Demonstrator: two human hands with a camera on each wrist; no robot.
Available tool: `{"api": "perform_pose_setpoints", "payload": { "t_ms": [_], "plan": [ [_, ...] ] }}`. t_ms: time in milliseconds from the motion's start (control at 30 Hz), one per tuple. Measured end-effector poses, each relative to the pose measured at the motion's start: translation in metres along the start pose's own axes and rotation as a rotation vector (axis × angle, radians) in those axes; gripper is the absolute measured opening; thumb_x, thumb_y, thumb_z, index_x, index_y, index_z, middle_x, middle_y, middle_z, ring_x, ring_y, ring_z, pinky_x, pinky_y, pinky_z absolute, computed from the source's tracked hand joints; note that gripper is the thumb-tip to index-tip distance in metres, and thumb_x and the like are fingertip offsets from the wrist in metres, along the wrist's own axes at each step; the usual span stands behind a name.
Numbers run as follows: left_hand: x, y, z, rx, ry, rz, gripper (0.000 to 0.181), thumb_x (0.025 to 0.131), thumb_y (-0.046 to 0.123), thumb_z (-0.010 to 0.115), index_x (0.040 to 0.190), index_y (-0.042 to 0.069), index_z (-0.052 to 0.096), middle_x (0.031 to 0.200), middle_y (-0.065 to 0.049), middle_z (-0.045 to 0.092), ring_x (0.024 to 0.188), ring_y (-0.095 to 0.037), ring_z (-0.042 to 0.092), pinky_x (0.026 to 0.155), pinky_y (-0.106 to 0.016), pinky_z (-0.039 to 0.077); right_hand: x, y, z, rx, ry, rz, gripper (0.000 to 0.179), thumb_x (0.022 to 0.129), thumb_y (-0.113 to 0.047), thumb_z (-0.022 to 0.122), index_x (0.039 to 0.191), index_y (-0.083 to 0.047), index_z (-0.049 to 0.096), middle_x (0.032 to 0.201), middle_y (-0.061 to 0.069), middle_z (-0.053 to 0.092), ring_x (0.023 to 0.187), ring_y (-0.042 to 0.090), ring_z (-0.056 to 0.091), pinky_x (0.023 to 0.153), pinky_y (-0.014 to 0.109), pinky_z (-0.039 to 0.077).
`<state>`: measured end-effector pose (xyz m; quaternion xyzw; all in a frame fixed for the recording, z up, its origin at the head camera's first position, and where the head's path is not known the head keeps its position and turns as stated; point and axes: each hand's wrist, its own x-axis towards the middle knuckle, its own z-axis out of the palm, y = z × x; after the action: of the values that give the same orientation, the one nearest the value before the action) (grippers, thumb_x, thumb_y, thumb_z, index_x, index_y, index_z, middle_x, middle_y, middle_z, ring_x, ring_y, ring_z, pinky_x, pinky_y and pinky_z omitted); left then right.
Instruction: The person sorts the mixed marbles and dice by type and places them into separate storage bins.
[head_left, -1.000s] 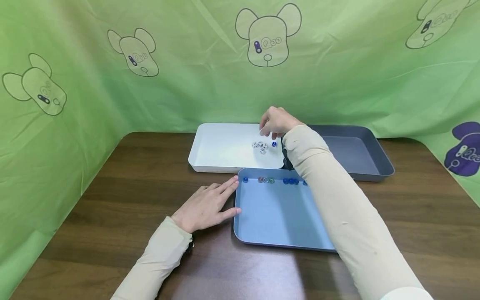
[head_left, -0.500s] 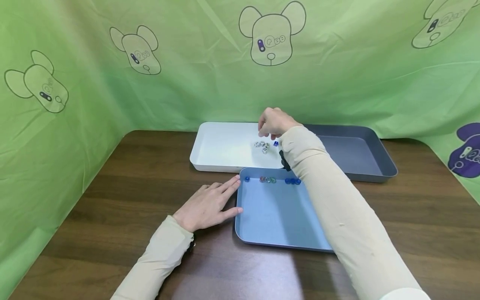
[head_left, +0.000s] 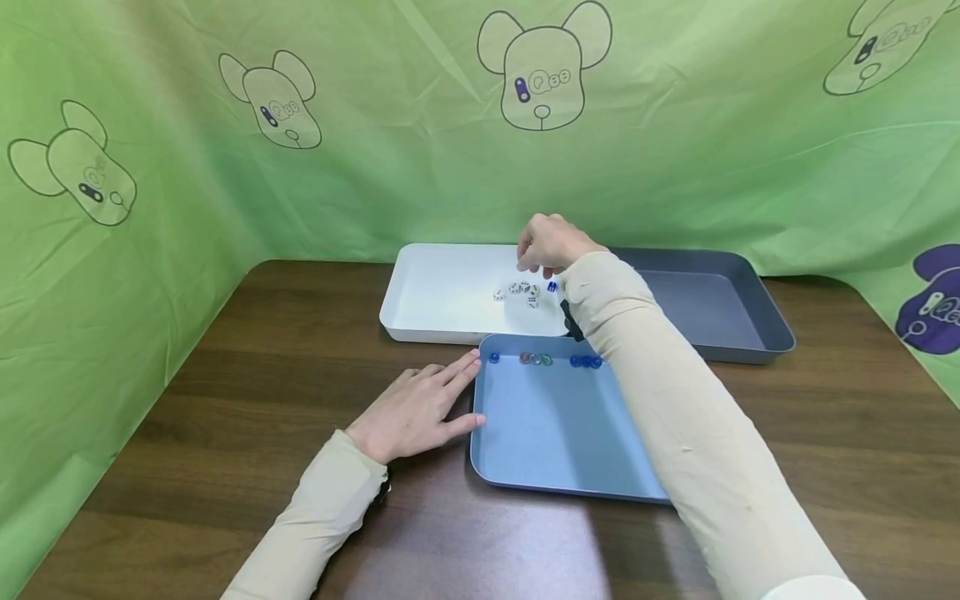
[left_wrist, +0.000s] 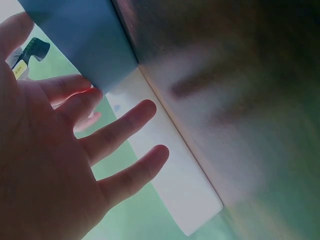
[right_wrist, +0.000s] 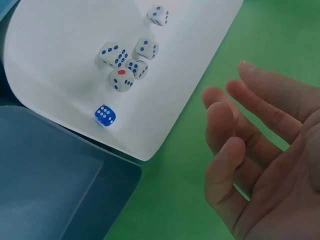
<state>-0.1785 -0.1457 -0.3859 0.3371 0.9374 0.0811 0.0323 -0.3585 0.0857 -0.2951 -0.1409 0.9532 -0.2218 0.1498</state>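
Observation:
My right hand (head_left: 553,242) hovers above the right part of the white tray (head_left: 442,283). Its fingers are loosely bent and nothing shows between them in the right wrist view. Several white dice (right_wrist: 114,55) lie in that tray below the hand, one of them a little apart (right_wrist: 158,16). A blue die (right_wrist: 105,115) sits near the tray's right end. My left hand (head_left: 416,408) lies with fingers spread, its fingertips at the left edge of the light blue tray (head_left: 555,433). That tray holds a row of marbles along its far side, including three blue marbles (head_left: 586,362).
A dark grey tray (head_left: 690,300) stands right of the white one, partly behind my right sleeve (head_left: 690,450). Red, clear and green marbles (head_left: 536,358) and a lone blue marble (head_left: 494,357) line the light blue tray. A green curtain (head_left: 375,167) encloses the wooden table (head_left: 247,400).
Another white die has appeared in the white tray, left of the others, beneath my right hand. One nearby white die has shifted slightly. My left hand stays in place.

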Motion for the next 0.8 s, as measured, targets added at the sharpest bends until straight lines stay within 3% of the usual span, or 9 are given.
{"api": "perform_pose_setpoints", "payload": {
  "t_ms": [367,800],
  "plan": [
    [0.0,0.0,-0.001,-0.005,-0.004,-0.003,0.075,0.103,0.056,0.047,0.158,0.006,0.034,0.166,-0.005,0.026,0.133,-0.034,0.051,0.104,-0.053,0.043,-0.004,0.0,-0.001,-0.01,0.004,0.002,0.015,0.092,-0.007,0.069,0.105,-0.001,0.074,0.094,0.016,0.068,0.062,0.021,0.063,0.056,0.029,0.048],
    [0.0,0.0,-0.001,-0.009,-0.007,-0.003,0.076,0.103,0.057,0.046,0.158,0.006,0.034,0.166,-0.005,0.025,0.133,-0.034,0.051,0.104,-0.054,0.043,-0.022,0.006,-0.001,-0.071,0.053,-0.081,0.019,0.092,-0.008,0.068,0.108,0.001,0.073,0.094,0.016,0.07,0.069,0.028,0.068,0.063,0.034,0.051]
  ]
}}
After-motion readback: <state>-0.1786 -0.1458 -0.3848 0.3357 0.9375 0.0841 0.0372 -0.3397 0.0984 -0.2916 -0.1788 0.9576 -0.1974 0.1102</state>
